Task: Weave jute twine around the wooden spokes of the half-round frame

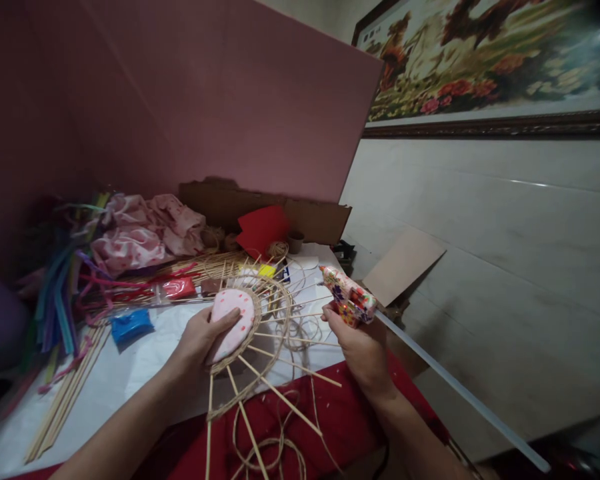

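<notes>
My left hand (pixel 206 333) grips a sunburst-shaped craft piece by its centre, a padded pink fabric disc (pixel 234 321) with red spots, the thumb pressed on top. Thin wooden sticks (pixel 243 407) radiate from the disc, and rings of jute twine (pixel 286 317) run around and across them. In my right hand (pixel 360 343) is a flower-patterned hot glue gun (pixel 347 293), its tip pointing up and left, beside the sticks' right ends. A long translucent glue stick (pixel 460 390) sticks out of the gun's back. Loose twine (pixel 275 443) trails below the piece.
On the white-covered table (pixel 173 383) lie a blue packet (pixel 131 327), a red packet (pixel 177 288), wooden strips (pixel 67 393) and coloured pipe cleaners (pixel 55 300). Behind are crumpled pink fabric (pixel 145 230), red card (pixel 264 229), a twine ball (pixel 279 250) and cardboard (pixel 315 219). A tiled wall stands right.
</notes>
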A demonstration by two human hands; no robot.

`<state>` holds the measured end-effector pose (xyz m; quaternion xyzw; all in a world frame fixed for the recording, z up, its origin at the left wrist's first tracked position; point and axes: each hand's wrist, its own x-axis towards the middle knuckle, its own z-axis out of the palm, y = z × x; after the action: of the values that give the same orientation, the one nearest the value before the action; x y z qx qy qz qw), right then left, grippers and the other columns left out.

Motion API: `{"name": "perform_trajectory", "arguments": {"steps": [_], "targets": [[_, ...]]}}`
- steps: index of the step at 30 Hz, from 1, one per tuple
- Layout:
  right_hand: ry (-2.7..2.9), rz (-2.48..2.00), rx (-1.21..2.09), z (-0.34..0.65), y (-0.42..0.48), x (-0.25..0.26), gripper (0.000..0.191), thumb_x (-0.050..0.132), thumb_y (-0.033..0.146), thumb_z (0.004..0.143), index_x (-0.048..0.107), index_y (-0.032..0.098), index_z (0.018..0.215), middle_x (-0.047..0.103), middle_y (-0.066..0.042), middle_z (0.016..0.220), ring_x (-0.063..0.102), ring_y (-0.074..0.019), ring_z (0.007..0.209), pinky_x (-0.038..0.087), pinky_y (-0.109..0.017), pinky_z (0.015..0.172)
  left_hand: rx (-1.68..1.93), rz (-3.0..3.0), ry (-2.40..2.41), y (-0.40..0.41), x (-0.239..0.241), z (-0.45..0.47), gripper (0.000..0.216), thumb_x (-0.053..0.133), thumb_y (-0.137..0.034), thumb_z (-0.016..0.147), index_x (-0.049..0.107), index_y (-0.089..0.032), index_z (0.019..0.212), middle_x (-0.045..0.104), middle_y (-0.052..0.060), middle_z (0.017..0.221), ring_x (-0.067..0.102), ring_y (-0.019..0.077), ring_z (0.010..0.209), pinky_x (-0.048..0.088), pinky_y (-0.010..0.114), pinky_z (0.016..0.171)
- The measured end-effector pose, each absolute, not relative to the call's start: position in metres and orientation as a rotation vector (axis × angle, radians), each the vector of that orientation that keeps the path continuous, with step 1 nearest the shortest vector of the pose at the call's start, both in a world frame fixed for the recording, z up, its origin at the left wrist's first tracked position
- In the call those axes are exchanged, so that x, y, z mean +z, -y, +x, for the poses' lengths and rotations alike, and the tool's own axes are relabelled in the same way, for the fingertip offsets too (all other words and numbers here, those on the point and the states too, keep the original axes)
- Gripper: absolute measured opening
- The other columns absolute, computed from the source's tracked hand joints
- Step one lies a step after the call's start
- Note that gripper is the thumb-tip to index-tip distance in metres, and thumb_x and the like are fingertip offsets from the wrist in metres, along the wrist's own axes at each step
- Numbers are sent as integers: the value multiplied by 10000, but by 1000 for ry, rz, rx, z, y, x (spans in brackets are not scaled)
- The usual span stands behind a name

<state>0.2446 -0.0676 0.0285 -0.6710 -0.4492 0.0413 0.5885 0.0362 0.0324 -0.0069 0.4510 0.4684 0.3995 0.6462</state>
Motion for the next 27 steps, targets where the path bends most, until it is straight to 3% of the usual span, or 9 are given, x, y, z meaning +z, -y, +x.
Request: {"name": "perform_trajectory", "arguments": {"steps": [3, 6, 8, 9, 12, 19, 27], "targets": [[1026, -1557, 147, 247, 63, 21, 141, 617, 295, 683, 604, 159, 647, 649, -41, 613, 616, -196, 598, 482, -308, 627, 1058, 1390, -1251, -38, -14, 35, 458, 752, -362, 565, 601, -120, 924, 664, 110, 879, 617, 268, 812, 485, 347, 686], [1014, -1603, 149, 249, 62, 15, 137, 606, 287, 688, 617, 159, 639, 654, -39, 609, 619, -201, 606, 479, -313, 631, 1368, 1872, -1415, -34, -14, 37, 423, 715, -312, 587, 599, -140, 956, 595, 135, 1066, 479, 329, 1080, 366, 444, 903], [1026, -1642, 121, 251, 63, 12, 142, 602, 292, 690, 628, 161, 641, 658, -39, 611, 617, -203, 614, 478, -322, 650, 1384, 2189, -1286, -23, -13, 44, 247, 632, -282, 685, 610, -164, 901, 607, 116, 1017, 479, 291, 1035, 346, 433, 898], [1031, -1660, 113, 251, 63, 11, 148, 603, 296, 690, 633, 159, 644, 660, -42, 613, 618, -205, 615, 478, -328, 665, 1301, 2298, -1152, -16, -12, 49, 130, 587, -272, 734, 615, -179, 819, 628, 90, 900, 509, 257, 927, 374, 399, 834], [1027, -1686, 125, 252, 63, 11, 169, 604, 306, 688, 643, 148, 645, 668, -57, 620, 624, -209, 613, 478, -335, 689, 974, 2422, -984, 7, -10, 66, 186, 526, -271, 801, 583, -195, 641, 606, 44, 675, 484, 211, 744, 365, 334, 686], [1091, -1627, 65, 252, 65, 13, 144, 597, 287, 691, 634, 161, 631, 665, -49, 608, 634, -216, 627, 480, -336, 688, 836, 2486, -1154, 23, -11, 84, 204, 516, -313, 811, 617, -208, 669, 647, 44, 716, 477, 229, 755, 303, 361, 695], [1065, -1615, 104, 253, 66, 9, 155, 591, 288, 706, 638, 155, 643, 667, -51, 609, 628, -210, 613, 479, -326, 638, 916, 2335, -1236, 24, -14, 86, 196, 529, -276, 774, 595, -207, 603, 603, 40, 651, 492, 211, 700, 335, 348, 669]]}}
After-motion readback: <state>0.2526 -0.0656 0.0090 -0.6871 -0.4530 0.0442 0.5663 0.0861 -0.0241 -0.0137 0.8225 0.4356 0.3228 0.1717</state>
